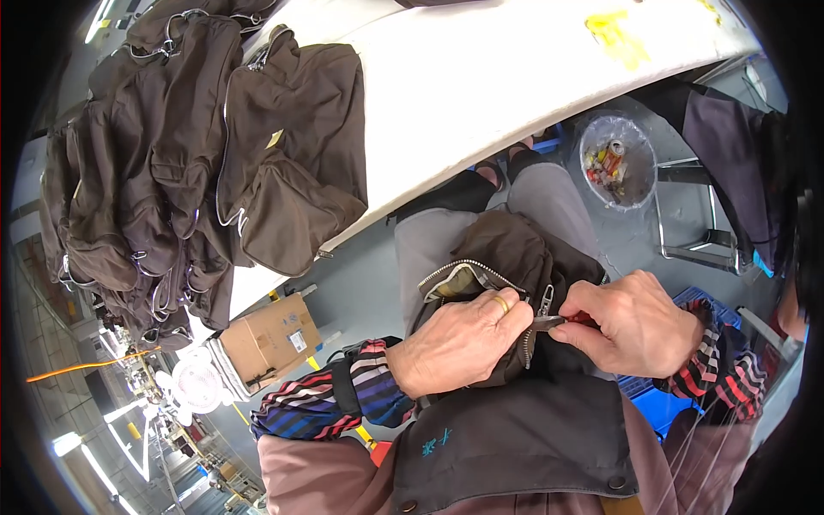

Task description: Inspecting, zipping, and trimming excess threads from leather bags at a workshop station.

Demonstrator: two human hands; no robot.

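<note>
A dark brown fabric bag [506, 236] lies across my lap, its silver-toothed zipper [468, 264] partly undone so that a pale lining shows. My left hand [463, 343], wearing a ring, is closed on the bag's edge beside the zipper. Close to its fingertips, my right hand [639, 322] pinches a small dark metal blade-like tool [547, 323] with a bit of red near the grip. The tool's tip touches or nearly touches the fabric; its full shape is hidden by my fingers. A silver zipper pull [546, 299] hangs just above it.
Several similar brown bags [300, 103] are heaped on the left of the white table [446, 103]. To the right stand a lined waste bin [616, 163] and a metal-legged stool [699, 253]. A cardboard box [266, 339] and white fan [197, 384] are at lower left; a blue crate [661, 403] is behind my right arm.
</note>
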